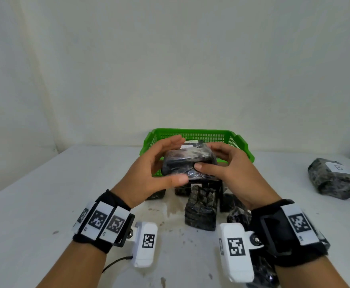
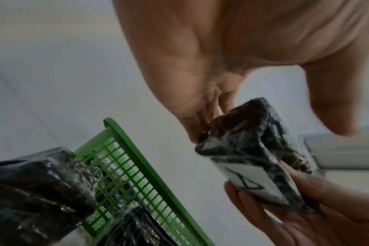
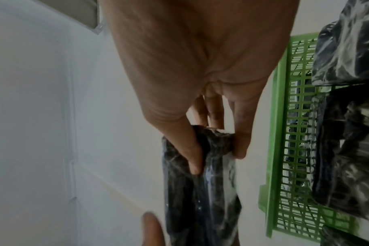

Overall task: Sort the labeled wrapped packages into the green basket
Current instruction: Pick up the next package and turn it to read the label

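Note:
A dark plastic-wrapped package (image 1: 188, 161) is held in the air just in front of the green basket (image 1: 201, 132). It carries a white label (image 2: 249, 183) with a triangle drawn on it. My right hand (image 1: 215, 161) pinches its right end between thumb and fingers (image 3: 194, 158). My left hand (image 1: 165, 159) has straight fingers (image 2: 196, 119) that touch the package's left end, and its thumb lies along the front. More wrapped packages show through the basket's mesh (image 2: 137, 166).
Several wrapped packages (image 1: 201, 204) lie on the white table below my hands, close to the basket's front. One package with a "B" label (image 1: 334, 179) sits alone at the far right. Another (image 1: 261, 273) lies under my right wrist. A wall stands behind the basket.

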`<control>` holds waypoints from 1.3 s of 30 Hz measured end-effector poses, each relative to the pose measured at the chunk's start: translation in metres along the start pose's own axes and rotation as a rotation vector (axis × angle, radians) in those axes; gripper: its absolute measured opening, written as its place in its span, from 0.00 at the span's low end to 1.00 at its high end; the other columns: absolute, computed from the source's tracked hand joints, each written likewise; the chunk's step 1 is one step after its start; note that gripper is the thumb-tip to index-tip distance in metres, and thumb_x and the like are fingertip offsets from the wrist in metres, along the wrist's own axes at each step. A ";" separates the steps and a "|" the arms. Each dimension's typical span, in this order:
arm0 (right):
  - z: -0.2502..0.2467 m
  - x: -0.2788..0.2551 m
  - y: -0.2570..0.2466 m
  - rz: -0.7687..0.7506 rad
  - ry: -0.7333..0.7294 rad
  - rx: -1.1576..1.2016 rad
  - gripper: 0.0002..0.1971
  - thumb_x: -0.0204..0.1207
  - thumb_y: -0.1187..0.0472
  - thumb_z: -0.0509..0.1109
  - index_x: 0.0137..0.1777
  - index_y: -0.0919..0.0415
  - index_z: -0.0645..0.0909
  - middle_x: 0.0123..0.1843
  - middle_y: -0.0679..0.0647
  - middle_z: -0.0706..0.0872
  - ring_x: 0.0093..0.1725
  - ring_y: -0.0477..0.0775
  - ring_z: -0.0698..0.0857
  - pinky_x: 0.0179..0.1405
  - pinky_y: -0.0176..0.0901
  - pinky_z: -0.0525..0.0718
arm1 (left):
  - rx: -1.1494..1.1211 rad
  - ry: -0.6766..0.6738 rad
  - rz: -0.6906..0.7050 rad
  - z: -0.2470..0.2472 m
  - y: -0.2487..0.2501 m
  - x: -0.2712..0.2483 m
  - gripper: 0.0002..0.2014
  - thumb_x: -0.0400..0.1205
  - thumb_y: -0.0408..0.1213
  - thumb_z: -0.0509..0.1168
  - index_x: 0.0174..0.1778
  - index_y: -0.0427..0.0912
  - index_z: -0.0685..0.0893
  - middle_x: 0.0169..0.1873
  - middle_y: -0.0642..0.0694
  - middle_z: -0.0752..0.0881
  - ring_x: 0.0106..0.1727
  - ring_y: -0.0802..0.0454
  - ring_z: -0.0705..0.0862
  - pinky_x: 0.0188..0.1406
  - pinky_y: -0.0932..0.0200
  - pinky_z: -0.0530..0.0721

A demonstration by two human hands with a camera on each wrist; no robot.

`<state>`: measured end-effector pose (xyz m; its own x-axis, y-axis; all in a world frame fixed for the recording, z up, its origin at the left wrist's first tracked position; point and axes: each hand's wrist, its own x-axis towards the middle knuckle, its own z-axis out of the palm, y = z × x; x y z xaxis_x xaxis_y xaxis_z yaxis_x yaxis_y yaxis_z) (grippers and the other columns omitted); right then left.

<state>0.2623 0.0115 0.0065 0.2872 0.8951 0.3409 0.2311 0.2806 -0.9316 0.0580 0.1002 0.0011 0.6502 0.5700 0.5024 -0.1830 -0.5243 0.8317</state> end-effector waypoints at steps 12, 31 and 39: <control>0.006 0.001 -0.002 0.115 -0.119 0.265 0.34 0.67 0.46 0.83 0.69 0.66 0.84 0.66 0.63 0.91 0.62 0.56 0.92 0.59 0.52 0.92 | 0.130 0.179 0.017 0.000 -0.004 0.001 0.28 0.73 0.30 0.76 0.69 0.42 0.78 0.62 0.49 0.87 0.66 0.52 0.85 0.67 0.46 0.84; 0.021 0.000 0.004 0.095 -0.043 0.242 0.31 0.59 0.53 0.88 0.63 0.64 0.89 0.57 0.59 0.96 0.58 0.62 0.94 0.70 0.62 0.87 | 0.154 0.109 0.104 0.004 0.002 -0.001 0.31 0.68 0.22 0.79 0.67 0.44 0.80 0.64 0.50 0.86 0.67 0.51 0.84 0.65 0.48 0.85; 0.012 0.000 0.000 0.127 -0.136 0.278 0.34 0.58 0.63 0.87 0.68 0.67 0.85 0.61 0.61 0.94 0.64 0.63 0.92 0.72 0.62 0.86 | 0.119 0.142 0.123 0.002 0.002 0.000 0.31 0.68 0.22 0.79 0.66 0.45 0.81 0.65 0.48 0.85 0.69 0.50 0.83 0.67 0.48 0.84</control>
<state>0.2512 0.0160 0.0047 0.1667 0.9617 0.2177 -0.0668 0.2313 -0.9706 0.0588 0.0984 0.0020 0.5162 0.5763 0.6336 -0.1611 -0.6613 0.7326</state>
